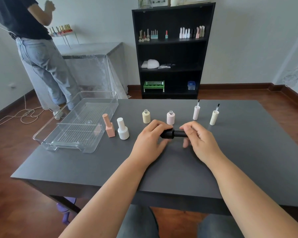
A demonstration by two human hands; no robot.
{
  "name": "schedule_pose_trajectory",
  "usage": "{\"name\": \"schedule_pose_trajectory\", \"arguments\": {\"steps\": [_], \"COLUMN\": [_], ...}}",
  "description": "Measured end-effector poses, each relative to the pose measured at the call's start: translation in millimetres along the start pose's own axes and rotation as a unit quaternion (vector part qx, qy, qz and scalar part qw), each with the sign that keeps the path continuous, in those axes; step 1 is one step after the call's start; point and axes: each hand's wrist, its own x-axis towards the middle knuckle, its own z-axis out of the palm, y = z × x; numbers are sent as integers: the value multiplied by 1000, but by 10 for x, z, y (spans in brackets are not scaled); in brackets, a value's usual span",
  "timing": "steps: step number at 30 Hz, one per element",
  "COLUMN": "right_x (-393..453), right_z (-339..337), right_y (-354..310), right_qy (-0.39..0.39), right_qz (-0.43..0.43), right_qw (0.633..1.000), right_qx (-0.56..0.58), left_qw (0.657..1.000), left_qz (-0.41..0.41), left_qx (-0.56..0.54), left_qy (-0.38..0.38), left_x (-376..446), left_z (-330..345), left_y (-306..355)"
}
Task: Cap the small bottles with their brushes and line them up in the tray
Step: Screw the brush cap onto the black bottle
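A black bottle (pixel 169 133) lies sideways above the grey table (pixel 162 172), held between both hands. My left hand (pixel 150 141) grips its body and my right hand (pixel 200 140) grips its black cap (pixel 181 134). Behind them stand an uncapped cream bottle (pixel 146 116) and an uncapped pink bottle (pixel 170 118). Further right, a pink brush cap (pixel 196 112) and a cream brush cap (pixel 214 117) stand with bristles up. A capped peach bottle (pixel 108 125) and a capped white bottle (pixel 122 129) stand beside the clear plastic tray (pixel 64 143) at the left.
A black shelf unit (pixel 170 50) with small bottles stands behind the table. A person (pixel 36 48) stands at the far left by a covered side table (pixel 93 52). A white cable (pixel 24 114) lies on the wooden floor.
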Motion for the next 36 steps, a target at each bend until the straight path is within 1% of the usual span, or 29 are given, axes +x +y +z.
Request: {"name": "schedule_pose_trajectory", "arguments": {"steps": [2,5,8,11,15,18,20,22,24,25,26,29,32,34,36], "right_x": [2,1,11,24,17,18,28,62,119,153,190,292,360,403,446], "right_z": [-10,4,21,38,82,83,25,-70,-177,-221,-261,-323,-354,-380,-415], "right_y": [9,11,-35,-55,-77,-91,-60,11,94,136,182,311,405,444,472], "right_qy": [-17,-16,-5,11,20,40,76,162,272,313,334,339,343,323,285], "right_qz": [1,-10,10,3,-12,-4,-1,-1,32,57,85,148,173,196,219], "right_qw": [1000,1000,995,989,987,983,985,980,958,946,938,929,923,925,932], "right_qx": [17,22,96,150,159,177,155,118,85,66,48,22,-1,-25,-41], "left_qw": [1000,1000,1000,1000,999,998,996,988,982,979,976,964,946,938,933], "left_qz": [-8,-16,-22,-21,-19,-33,-70,-114,-141,-153,-167,-221,-286,-309,-323], "left_qx": [-2,-2,-14,-22,-18,-29,-47,-79,-95,-95,-91,-46,6,27,32], "left_qy": [7,5,-2,5,31,35,39,60,84,96,107,141,155,154,157], "left_x": [3,0,-7,-8,-19,-38,-44,-68,-133,-184,-243,-416,-524,-557,-577], "left_z": [1,3,18,38,31,31,25,-22,-103,-150,-202,-364,-533,-605,-629], "left_y": [-4,-2,9,19,43,46,23,-26,-84,-117,-147,-233,-334,-405,-443]}}
